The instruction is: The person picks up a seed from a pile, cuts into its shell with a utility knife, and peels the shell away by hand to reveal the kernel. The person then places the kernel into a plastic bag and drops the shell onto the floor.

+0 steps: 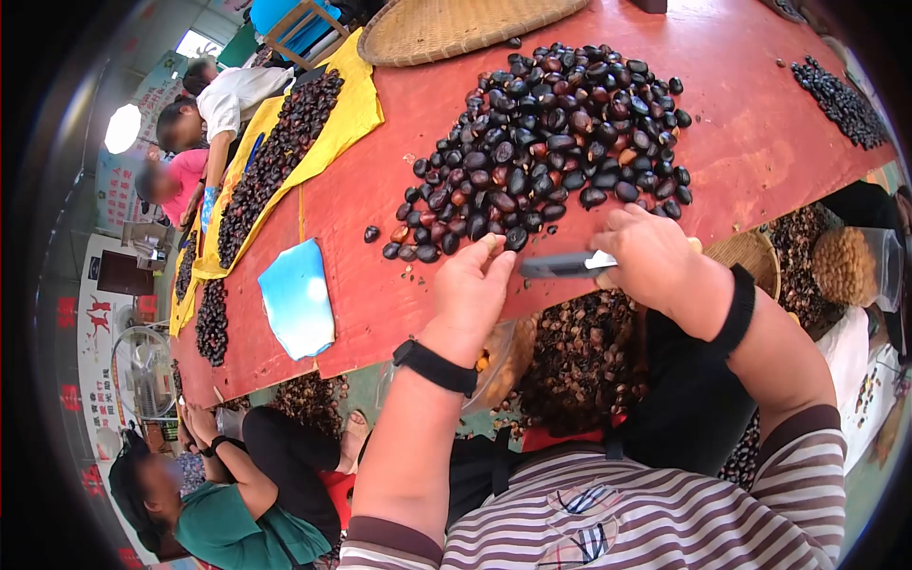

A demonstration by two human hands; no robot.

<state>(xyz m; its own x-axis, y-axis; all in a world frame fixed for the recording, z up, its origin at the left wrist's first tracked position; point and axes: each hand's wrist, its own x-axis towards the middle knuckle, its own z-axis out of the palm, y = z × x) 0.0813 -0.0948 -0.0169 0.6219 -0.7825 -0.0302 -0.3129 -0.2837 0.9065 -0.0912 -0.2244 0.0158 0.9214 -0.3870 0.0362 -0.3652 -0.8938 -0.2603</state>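
Note:
A large heap of dark, glossy nuts (560,133) lies on the red table in front of me. My left hand (470,290) is at the heap's near edge, thumb and index finger pinched together. Whatever is between those fingertips is too small or too hidden to make out. One dark nut (516,238) sits right beside them. My right hand (651,252) is closed around a knife (556,265). The dark blade points left, toward my left fingers, and lies over the table's near edge.
A woven tray (456,33) rests at the table's far side. A light blue pad (296,299) lies to the left, near yellow sheeting (366,85) covered with more nuts. Brown shells (584,361) pile up below the table edge. Other people (228,508) are on the left.

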